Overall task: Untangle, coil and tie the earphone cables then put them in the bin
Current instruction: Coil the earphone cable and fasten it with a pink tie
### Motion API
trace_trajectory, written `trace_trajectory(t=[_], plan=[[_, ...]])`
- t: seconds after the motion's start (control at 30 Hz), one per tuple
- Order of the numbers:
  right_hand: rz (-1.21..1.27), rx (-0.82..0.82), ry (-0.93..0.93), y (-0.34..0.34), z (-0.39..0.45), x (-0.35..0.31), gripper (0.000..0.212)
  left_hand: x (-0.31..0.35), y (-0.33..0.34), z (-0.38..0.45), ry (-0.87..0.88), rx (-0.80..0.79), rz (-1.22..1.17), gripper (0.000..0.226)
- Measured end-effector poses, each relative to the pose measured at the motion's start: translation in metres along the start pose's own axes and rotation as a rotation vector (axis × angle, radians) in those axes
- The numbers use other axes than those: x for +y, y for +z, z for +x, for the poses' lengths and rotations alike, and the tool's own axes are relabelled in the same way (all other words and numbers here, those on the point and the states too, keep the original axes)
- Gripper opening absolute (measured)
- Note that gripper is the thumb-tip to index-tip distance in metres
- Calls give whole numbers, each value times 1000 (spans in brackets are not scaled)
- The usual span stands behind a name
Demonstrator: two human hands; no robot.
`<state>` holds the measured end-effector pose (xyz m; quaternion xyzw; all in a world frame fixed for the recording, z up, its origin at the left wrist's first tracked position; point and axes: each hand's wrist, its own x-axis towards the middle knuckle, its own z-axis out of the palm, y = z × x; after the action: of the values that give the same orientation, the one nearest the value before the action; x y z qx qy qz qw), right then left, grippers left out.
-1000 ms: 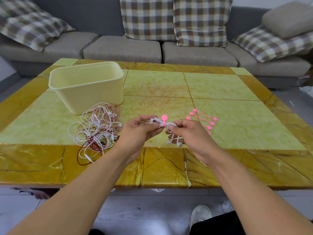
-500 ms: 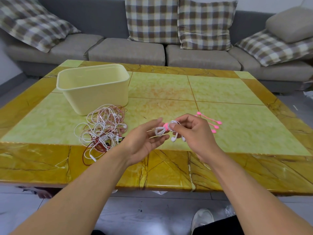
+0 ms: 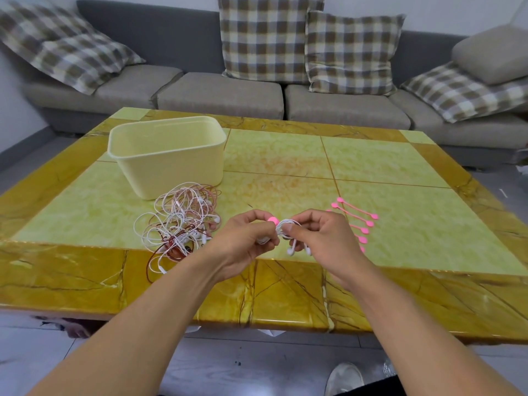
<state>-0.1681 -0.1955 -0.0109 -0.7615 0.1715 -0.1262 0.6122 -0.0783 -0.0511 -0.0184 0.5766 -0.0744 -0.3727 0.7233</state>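
- Above the near edge of the table (image 3: 285, 295), both hands met around a small white coil (image 3: 288, 225) of earphone cable.
- The left hand (image 3: 245, 238) had its fingers curled, pinching one end of the coil, with a pink tie (image 3: 273, 219) showing at its fingertips.
- The right hand (image 3: 323, 235) pinched the other side between thumb and curled fingers; two earbuds (image 3: 298, 250) hung just below it.
- A tangle (image 3: 183, 224) of white, pink and red cables lay on the table to the left, touching the front of the bin (image 3: 168, 158).
- The cream bin stood upright, well apart from the hands.
- More pink ties (image 3: 358, 221) lay in a row just right of the right hand.
- A grey sofa (image 3: 228, 95) with checked cushions (image 3: 265, 38) stood beyond the table.
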Motion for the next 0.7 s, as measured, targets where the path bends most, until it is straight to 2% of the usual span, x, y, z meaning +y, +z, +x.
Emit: trace_trajectory(t=[0.17, 0.3, 0.4, 0.5, 0.6, 0.7], plan=[[-20, -4, 34, 7, 1, 1, 7, 2, -8, -1, 34, 2, 133, 23], [-61, -8, 36, 12, 4, 4, 7, 3, -21, -2, 65, -33, 262, 33], [-119, -9, 8, 21, 7, 6, 5, 5, -30, -4, 106, 12, 383, 42], [-91, 31, -49, 31, 13, 0, 4, 12, -40, -2, 230, 90, 354, 56], [0, 83, -65, 49, 23, -10, 3, 28, -55, 1, 445, 256, 191, 55], [29, 74, -63, 70, 43, -24, 6, 49, -82, 7, 614, 636, 97, 38]])
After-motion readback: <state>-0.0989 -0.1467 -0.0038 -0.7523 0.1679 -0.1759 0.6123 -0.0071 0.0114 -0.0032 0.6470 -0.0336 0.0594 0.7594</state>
